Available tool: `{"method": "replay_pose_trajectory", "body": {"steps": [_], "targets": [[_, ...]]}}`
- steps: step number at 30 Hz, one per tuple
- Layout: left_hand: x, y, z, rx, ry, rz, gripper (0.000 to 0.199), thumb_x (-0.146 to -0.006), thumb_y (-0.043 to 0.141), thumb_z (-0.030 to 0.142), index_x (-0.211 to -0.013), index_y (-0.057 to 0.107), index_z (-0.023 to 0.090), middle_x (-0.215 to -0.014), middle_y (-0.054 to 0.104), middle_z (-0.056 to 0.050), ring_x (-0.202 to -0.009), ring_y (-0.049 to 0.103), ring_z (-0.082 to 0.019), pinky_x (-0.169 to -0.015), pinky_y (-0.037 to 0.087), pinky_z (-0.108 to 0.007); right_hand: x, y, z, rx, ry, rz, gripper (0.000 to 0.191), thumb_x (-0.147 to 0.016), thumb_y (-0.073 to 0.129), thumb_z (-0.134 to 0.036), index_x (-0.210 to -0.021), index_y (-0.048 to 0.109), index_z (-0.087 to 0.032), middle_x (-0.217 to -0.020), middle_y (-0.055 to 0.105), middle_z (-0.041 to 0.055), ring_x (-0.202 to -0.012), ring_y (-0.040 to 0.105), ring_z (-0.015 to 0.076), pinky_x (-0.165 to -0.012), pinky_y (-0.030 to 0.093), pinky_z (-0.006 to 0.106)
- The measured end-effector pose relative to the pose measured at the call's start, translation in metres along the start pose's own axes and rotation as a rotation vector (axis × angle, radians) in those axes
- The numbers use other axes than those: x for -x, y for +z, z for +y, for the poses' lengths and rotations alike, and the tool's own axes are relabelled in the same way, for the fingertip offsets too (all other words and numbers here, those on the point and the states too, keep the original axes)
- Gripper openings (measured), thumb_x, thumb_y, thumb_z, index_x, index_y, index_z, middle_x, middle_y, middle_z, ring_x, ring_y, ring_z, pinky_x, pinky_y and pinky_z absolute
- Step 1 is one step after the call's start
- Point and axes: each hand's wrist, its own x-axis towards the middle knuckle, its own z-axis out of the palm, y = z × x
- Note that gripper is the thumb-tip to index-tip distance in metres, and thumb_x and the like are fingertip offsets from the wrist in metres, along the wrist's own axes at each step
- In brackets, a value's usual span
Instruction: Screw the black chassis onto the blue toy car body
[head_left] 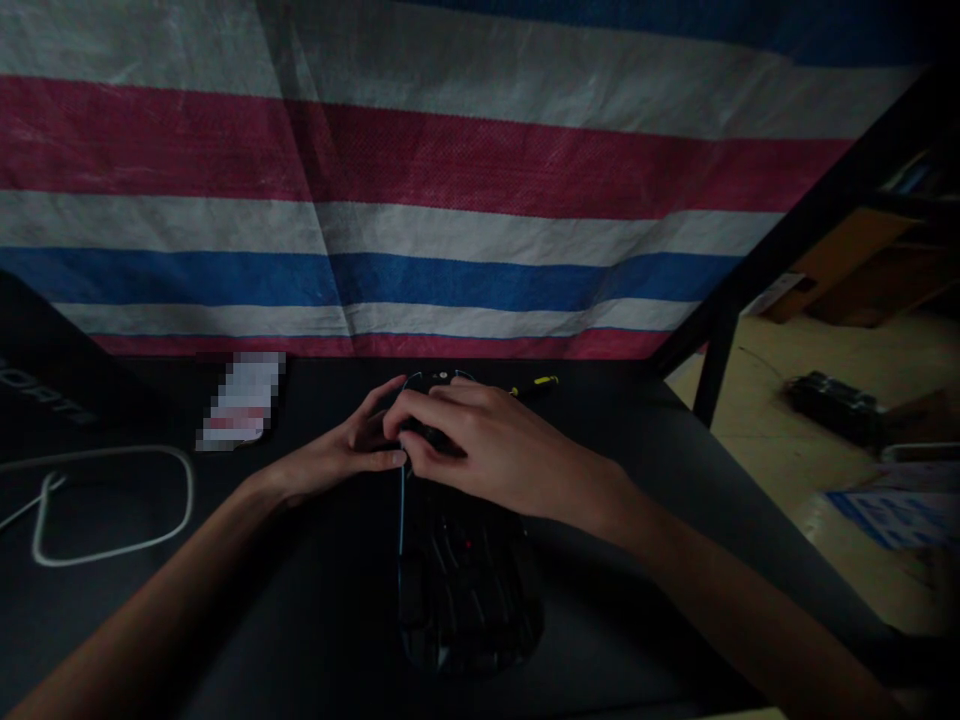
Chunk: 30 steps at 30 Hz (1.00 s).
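A black toy car point(469, 590) with thin blue edging lies lengthwise on the dark table, ribbed side up, a tiny red spot near its middle. At its far left edge, my left hand point(351, 445) grips the side, thumb and fingers against the body. Over the far part of the car arches my right hand point(491, 445), its fingers curled and pinched around a small dark piece that I cannot make out. The palm hides much of the car's far right side. Beyond my right hand lies a yellow-and-black screwdriver point(546, 383).
A blurred phone-like object point(244, 400) lies at the left back. Nearer is a white cable loop point(112, 552), beside a dark box point(52, 390). A striped tarp point(450, 170) hangs behind the table point(622, 430). Right of it, items lie on the floor.
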Motion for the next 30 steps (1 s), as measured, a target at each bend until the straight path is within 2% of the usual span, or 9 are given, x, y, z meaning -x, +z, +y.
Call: {"method": "replay_pose_trajectory", "body": {"steps": [4,7,9,13,16,18,22,27,30], "targets": [[-0.0001,0.0010,0.0022,-0.024,0.008,0.002,0.096,-0.088,0.079,0.026,-0.163,0.020,0.039,-0.162,0.046,-0.009,-0.154,0.031,-0.034,-0.125,0.027,-0.052,0.0003,-0.0006,-0.0002,-0.034,-0.064,0.035,0.017,-0.096,0.055,-0.017,-0.112,0.061,-0.021,-0.115,0.070,0.0044,-0.106,0.061,0.0170,-0.099,0.042,0.033],[0.0001,0.0012,0.0021,0.001,0.003,-0.007,0.093,-0.090,0.077,0.027,-0.162,0.020,0.041,-0.165,0.042,-0.008,-0.152,0.037,-0.032,-0.124,0.028,-0.053,0.0005,0.0005,0.0001,0.036,0.016,0.025,0.018,-0.105,0.048,-0.032,-0.106,0.063,-0.022,-0.097,0.071,0.0028,-0.091,0.065,0.0171,-0.087,0.045,0.033],[0.0001,0.0007,0.0006,0.008,-0.006,-0.007,0.093,-0.090,0.076,0.026,-0.162,0.020,0.042,-0.166,0.040,-0.008,-0.151,0.038,-0.033,-0.124,0.028,-0.054,0.0004,0.0012,0.0000,0.036,0.044,0.016,0.021,-0.106,0.046,-0.034,-0.109,0.062,-0.022,-0.095,0.071,0.0025,-0.088,0.064,0.0169,-0.082,0.045,0.031],[-0.0008,-0.0012,-0.0032,0.007,0.030,-0.011,0.093,-0.089,0.078,0.024,-0.162,0.023,0.038,-0.159,0.050,-0.010,-0.153,0.034,-0.035,-0.125,0.026,-0.054,-0.0004,0.0019,-0.0012,-0.017,-0.042,0.050,0.019,-0.096,0.054,-0.015,-0.114,0.058,-0.021,-0.115,0.069,0.0046,-0.107,0.062,0.0165,-0.098,0.044,0.032],[-0.0015,-0.0018,-0.0039,0.022,0.027,-0.020,0.092,-0.090,0.076,0.022,-0.162,0.022,0.040,-0.161,0.047,-0.010,-0.152,0.037,-0.035,-0.124,0.028,-0.056,-0.0007,0.0032,-0.0004,0.044,-0.014,0.046,0.009,-0.100,0.053,-0.022,-0.107,0.060,-0.021,-0.100,0.070,0.0025,-0.093,0.063,0.0170,-0.090,0.046,0.032],[-0.0019,-0.0018,-0.0035,0.020,0.021,-0.020,0.093,-0.090,0.076,0.021,-0.162,0.020,0.041,-0.166,0.040,-0.010,-0.151,0.037,-0.035,-0.123,0.028,-0.057,-0.0008,0.0042,0.0011,0.070,0.023,0.051,0.012,-0.103,0.050,-0.028,-0.106,0.059,-0.022,-0.094,0.069,0.0021,-0.087,0.062,0.0173,-0.085,0.047,0.032],[-0.0018,-0.0015,-0.0025,0.003,0.023,-0.020,0.096,-0.089,0.078,0.025,-0.163,0.019,0.039,-0.167,0.037,-0.011,-0.154,0.032,-0.037,-0.125,0.025,-0.058,-0.0009,0.0044,0.0030,0.011,-0.050,0.077,0.018,-0.096,0.055,-0.016,-0.113,0.057,-0.020,-0.112,0.068,0.0057,-0.105,0.060,0.0181,-0.097,0.043,0.032],[-0.0012,-0.0012,-0.0010,0.017,0.010,-0.027,0.094,-0.090,0.077,0.026,-0.162,0.019,0.043,-0.166,0.039,-0.008,-0.152,0.036,-0.036,-0.123,0.029,-0.058,-0.0010,0.0045,0.0041,0.068,-0.064,0.081,0.013,-0.103,0.051,-0.026,-0.105,0.063,-0.021,-0.092,0.068,0.0016,-0.087,0.059,0.0159,-0.089,0.043,0.031],[-0.0018,-0.0005,0.0003,-0.033,0.026,-0.009,0.093,-0.090,0.077,0.024,-0.162,0.020,0.041,-0.169,0.034,-0.008,-0.154,0.031,-0.034,-0.125,0.027,-0.054,-0.0010,0.0058,0.0053,0.046,-0.130,0.099,0.014,-0.098,0.056,-0.018,-0.109,0.063,-0.019,-0.104,0.069,0.0029,-0.096,0.059,0.0154,-0.095,0.040,0.030]]}}
